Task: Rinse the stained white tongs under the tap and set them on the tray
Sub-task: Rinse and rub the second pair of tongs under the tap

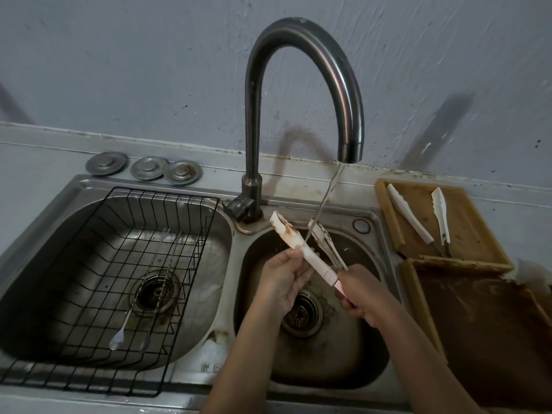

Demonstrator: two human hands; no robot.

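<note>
Standing over the right-hand basin [352, 354] of a steel double sink, the person holds the stained white tongs [301, 249] up under the tap [298, 94], and a thin stream of water [327, 195] falls onto the tongs' arms. The right hand [363, 294] is closed around the pink hinge end, wrist angled inward, forearm coming up from the lower right. The left hand [285, 279] is palm-up with the fingers curled, thumb and fingertips pinching the middle of the nearer tong arm; its forearm rises from the bottom edge. The tongs point up and away from the person, their two arms spread apart, brown stains showing on both tips.

To the right, on the desk beside the sink, a wooden tray [478, 243] carries two more white tongs [409, 213], lying apart from each other. A second, darker tray [484, 324] sits just in front of it. In the left basin a black wire rack [143, 264] holds a pair of long metal utensils [140, 297]. Three metal sink plugs [143, 168] rest on the ledge behind that basin.
</note>
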